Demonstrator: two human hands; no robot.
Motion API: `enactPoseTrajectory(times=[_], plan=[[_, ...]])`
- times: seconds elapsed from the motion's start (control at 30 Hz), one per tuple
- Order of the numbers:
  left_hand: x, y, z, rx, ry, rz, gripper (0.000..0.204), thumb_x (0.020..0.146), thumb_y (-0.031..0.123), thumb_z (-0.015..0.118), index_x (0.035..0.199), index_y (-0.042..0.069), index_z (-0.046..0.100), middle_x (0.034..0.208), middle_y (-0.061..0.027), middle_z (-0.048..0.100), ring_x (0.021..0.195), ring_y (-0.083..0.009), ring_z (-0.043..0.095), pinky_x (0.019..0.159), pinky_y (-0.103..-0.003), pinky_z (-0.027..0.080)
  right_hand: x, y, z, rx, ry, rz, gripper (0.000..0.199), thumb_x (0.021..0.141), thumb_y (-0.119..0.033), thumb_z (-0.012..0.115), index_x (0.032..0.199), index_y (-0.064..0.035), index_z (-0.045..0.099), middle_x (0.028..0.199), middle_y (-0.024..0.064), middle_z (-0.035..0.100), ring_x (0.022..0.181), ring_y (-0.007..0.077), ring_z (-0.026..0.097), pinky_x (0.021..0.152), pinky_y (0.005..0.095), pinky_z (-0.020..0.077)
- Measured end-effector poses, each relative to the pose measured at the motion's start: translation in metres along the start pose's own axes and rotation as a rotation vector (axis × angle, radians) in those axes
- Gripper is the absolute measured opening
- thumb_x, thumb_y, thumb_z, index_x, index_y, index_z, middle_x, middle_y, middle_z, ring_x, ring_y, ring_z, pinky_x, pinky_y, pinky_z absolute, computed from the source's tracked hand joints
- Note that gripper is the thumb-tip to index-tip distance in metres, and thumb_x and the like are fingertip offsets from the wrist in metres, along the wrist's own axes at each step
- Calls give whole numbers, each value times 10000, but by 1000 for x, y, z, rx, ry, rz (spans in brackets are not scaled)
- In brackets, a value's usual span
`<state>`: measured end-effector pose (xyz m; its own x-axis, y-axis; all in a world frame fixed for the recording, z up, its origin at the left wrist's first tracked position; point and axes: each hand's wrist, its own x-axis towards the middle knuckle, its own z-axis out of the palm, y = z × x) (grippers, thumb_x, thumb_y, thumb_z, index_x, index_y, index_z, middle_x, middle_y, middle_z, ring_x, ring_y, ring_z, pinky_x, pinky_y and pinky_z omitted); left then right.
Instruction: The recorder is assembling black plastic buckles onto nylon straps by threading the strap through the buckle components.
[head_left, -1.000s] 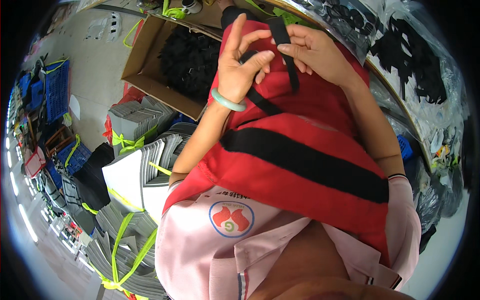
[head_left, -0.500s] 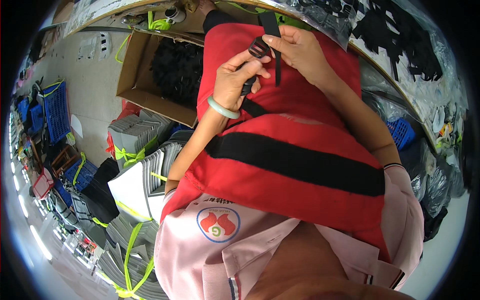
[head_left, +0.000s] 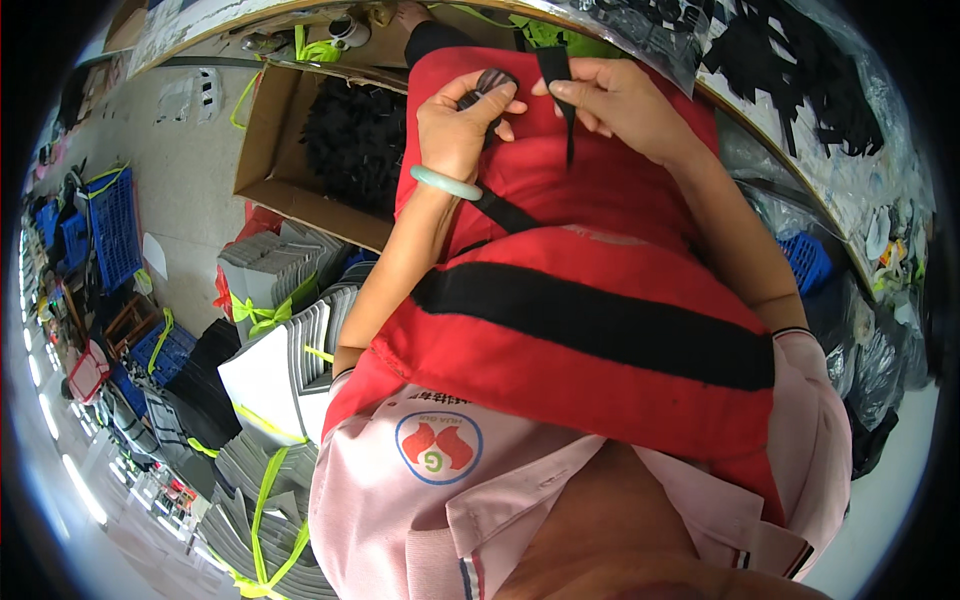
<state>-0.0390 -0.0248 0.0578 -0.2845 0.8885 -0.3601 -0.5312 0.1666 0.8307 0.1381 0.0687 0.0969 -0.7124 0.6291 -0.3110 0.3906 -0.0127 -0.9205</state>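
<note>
1. Strap in the right hand: black woven cloth, matt.
2. Buckle in the left hand: dark plastic, looks slightly glossy.
3. Apron under the strap: red cloth with a black band, matt, kinda smooth.
4. Bangle: pale green, glossy, smooth as glass.
5. Box left of the apron: plain brown cardboard, dull.
6. Crate further left: blue plastic.

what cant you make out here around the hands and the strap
Head view only:
- Small dark piece in the left hand: fingers cover most of it, kind unclear.
- Black strap top end: hidden behind the right hand.
- Cardboard box contents: dark, too blurred to identify.
</note>
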Motion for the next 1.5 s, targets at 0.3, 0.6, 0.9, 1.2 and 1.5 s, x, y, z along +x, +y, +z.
enactPoseTrajectory(times=[0.3, 0.6, 0.9, 1.2, 1.5], plan=[[-5, -9, 8, 334, -64, 204, 182, 839, -18, 659, 1020, -40, 662, 775, -69, 663, 578, -112, 599, 520, -206, 479, -4, 3, 19, 415, -59, 166, 212, 937, -252, 569, 923, -43, 606, 605, -1, 565, 397, 13, 406, 345, 168, 273], [0, -11, 0, 649, 36, 379, 170, 732, 20, 726, 896, 5, 685, 810, -121, 648, 677, -236, 631, 623, -293, 494, -3, 9, 30, 510, 97, 51, 241, 941, -249, 583, 1005, -19, 614, 651, 6, 574, 431, 24, 440, 368, 171, 315], [-8, -7, -3, 680, -86, 551, 206, 733, -7, 736, 935, 5, 697, 762, -91, 626, 638, -181, 607, 580, -282, 478, 8, 22, 25, 442, 61, 57, 339, 952, -234, 576, 1219, -28, 535, 818, -7, 577, 601, 31, 532, 545, 170, 430], [-11, -10, -4, 640, -103, 608, 105, 810, -43, 679, 903, -6, 711, 807, -68, 628, 681, -139, 611, 515, -229, 471, 7, 23, 26, 510, 61, 26, 299, 913, -199, 631, 1153, -29, 583, 804, -1, 596, 698, 49, 577, 651, 191, 516], [-1, -25, -25, -62, -6, 69, 161, 898, 69, 624, 1007, -44, 657, 814, -98, 643, 629, -144, 585, 505, -248, 468, 10, 26, 28, 409, 14, -74, 318, 913, -171, 624, 1196, -37, 570, 876, -1, 604, 730, 44, 558, 689, 193, 479]])
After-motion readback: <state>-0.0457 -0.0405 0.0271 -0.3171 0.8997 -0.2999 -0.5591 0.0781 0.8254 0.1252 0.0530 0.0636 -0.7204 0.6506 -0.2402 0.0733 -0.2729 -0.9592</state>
